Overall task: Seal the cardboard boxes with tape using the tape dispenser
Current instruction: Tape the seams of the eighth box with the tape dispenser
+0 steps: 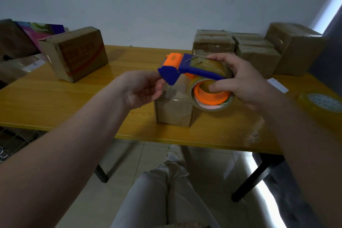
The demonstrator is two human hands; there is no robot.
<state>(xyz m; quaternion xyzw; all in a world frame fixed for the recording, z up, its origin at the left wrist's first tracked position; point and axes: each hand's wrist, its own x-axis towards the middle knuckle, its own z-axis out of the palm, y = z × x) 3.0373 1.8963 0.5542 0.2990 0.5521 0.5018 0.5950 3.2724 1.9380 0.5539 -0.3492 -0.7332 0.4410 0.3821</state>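
Observation:
A blue and orange tape dispenser (177, 70) with a roll of clear tape on its orange hub hangs in the air above a small cardboard box (174, 111). My right hand (242, 83) grips the roll end, thumb inside the hub. My left hand (142, 88) pinches at the blue front end of the dispenser, where the tape comes out; the tape's end itself is too faint to make out. The small box stands near the front edge of the yellow table (55, 101), partly hidden behind the dispenser and my left hand.
A larger cardboard box (75, 53) stands at the back left. Several taped boxes (240, 48) are stacked at the back right, with one bigger box (294, 46) beside them. A spare tape roll (322, 103) lies at the right edge. My legs show below the table.

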